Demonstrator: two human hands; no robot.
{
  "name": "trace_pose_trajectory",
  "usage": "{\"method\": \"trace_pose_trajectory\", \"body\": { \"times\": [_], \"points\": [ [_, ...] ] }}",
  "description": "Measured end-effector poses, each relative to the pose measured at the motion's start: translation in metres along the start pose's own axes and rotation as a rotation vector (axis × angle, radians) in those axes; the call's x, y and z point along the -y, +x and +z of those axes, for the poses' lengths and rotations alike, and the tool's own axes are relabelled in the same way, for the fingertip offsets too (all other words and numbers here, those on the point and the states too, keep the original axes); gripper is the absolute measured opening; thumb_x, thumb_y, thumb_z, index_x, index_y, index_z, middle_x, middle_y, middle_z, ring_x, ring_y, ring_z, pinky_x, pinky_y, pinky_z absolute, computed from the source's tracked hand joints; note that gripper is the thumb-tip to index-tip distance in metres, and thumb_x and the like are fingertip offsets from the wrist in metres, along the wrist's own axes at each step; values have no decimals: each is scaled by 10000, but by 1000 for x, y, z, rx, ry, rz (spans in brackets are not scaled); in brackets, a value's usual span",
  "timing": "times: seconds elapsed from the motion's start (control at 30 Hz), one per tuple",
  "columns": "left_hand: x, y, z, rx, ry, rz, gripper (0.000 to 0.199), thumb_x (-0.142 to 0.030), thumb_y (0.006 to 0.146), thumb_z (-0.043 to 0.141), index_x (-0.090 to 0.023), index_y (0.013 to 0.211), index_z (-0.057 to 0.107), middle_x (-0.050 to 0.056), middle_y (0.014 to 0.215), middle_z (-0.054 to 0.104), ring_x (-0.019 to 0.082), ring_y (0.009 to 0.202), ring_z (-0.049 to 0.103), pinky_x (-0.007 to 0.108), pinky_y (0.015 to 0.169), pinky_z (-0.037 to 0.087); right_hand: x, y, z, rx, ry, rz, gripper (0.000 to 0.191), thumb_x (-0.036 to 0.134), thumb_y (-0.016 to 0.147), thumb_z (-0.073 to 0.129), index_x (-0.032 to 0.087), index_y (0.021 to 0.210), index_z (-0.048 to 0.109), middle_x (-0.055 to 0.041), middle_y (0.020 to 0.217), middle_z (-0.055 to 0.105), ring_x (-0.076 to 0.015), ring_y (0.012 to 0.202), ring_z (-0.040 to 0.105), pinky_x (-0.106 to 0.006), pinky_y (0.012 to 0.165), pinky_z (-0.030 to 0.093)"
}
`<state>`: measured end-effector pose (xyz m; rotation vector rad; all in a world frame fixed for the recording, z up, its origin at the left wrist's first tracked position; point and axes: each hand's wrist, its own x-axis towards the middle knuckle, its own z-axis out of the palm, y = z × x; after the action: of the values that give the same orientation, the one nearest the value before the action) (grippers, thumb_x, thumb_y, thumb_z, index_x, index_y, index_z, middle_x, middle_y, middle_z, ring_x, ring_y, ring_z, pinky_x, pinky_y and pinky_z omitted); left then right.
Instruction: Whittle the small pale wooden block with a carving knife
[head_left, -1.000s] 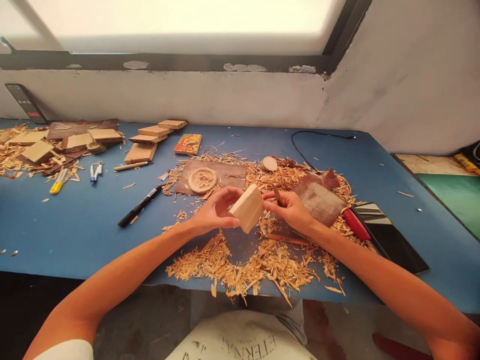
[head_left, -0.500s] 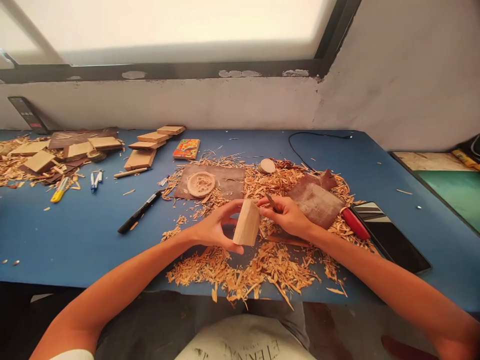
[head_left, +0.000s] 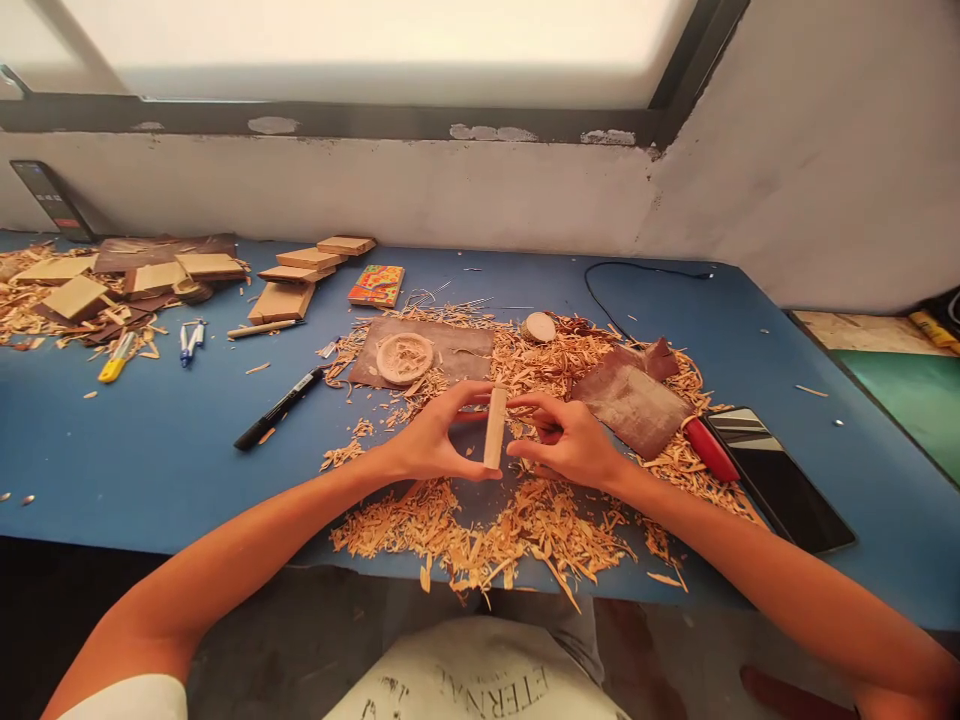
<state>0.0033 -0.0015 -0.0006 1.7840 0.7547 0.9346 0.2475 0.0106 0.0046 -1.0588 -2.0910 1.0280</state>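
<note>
A pale wooden block (head_left: 495, 428) is held up above the shavings, its narrow edge facing me. My left hand (head_left: 439, 435) grips it, with fingers at the far end and thumb at the near end. To its right is my right hand (head_left: 574, 440), index finger and thumb reaching to the block's side; I cannot tell whether both touch it. The other fingers are curled, and what they hold, if anything, is hidden. Behind the hands, a round carved wooden piece (head_left: 405, 358) rests on brown sandpaper (head_left: 469, 350).
Wood shavings (head_left: 420, 525) cover the middle of the blue table (head_left: 172, 480). On the right lie folded sandpaper (head_left: 634, 405), a red handle (head_left: 711, 450) and a phone (head_left: 780, 480). A black marker (head_left: 279, 410), yellow cutter (head_left: 118, 358) and wooden blocks (head_left: 281, 300) sit left.
The block has turned from showing a broad face to showing its narrow edge. The dark-bladed tool seen in my right hand is now out of sight. My view has shifted slightly.
</note>
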Motion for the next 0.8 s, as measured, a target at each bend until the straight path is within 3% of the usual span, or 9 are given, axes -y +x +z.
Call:
{"method": "trace_pose_trajectory", "body": {
  "times": [0.13, 0.3, 0.47, 0.63, 0.8],
  "points": [
    [0, -2, -1, 50, -28, -3, 986, -329, 598, 972, -337, 1455, 484, 151, 1483, 556, 389, 1347, 595, 658, 1103, 522, 0, 0, 3, -10, -13, 1, 578, 563, 792, 810, 191, 1207, 658, 132, 541, 312, -92, 510, 271, -270, 512, 206],
    [5, -4, 0, 39, -79, -81, 856, -355, 717, 911, -348, 1454, 476, 144, 1512, 541, 369, 1328, 620, 656, 1100, 523, -2, 0, 3, 9, -32, -7, 529, 542, 838, 773, 194, 1216, 647, 130, 550, 315, -93, 516, 276, -266, 515, 212],
    [6, -3, 1, 18, -42, -59, 894, -422, 686, 926, -326, 1453, 475, 143, 1500, 526, 387, 1389, 547, 665, 1132, 488, -5, -1, 4, 11, -35, -48, 505, 522, 852, 764, 199, 1219, 637, 131, 549, 329, -90, 509, 283, -261, 513, 215],
    [8, -3, -1, 53, 114, 36, 1076, -476, 575, 974, -323, 1487, 425, 131, 1504, 511, 377, 1380, 542, 603, 1158, 481, -6, 0, 4, 0, -38, -47, 493, 520, 847, 774, 201, 1199, 640, 132, 546, 324, -89, 506, 286, -260, 510, 218],
    [5, -5, -2, -15, 420, 44, 918, -463, 655, 918, -252, 1430, 472, 114, 1398, 618, 327, 1263, 624, 528, 1104, 502, -4, -1, 2, 22, -81, -99, 437, 508, 899, 708, 193, 1192, 633, 119, 560, 383, -89, 505, 340, -253, 519, 248]
  ]
}}
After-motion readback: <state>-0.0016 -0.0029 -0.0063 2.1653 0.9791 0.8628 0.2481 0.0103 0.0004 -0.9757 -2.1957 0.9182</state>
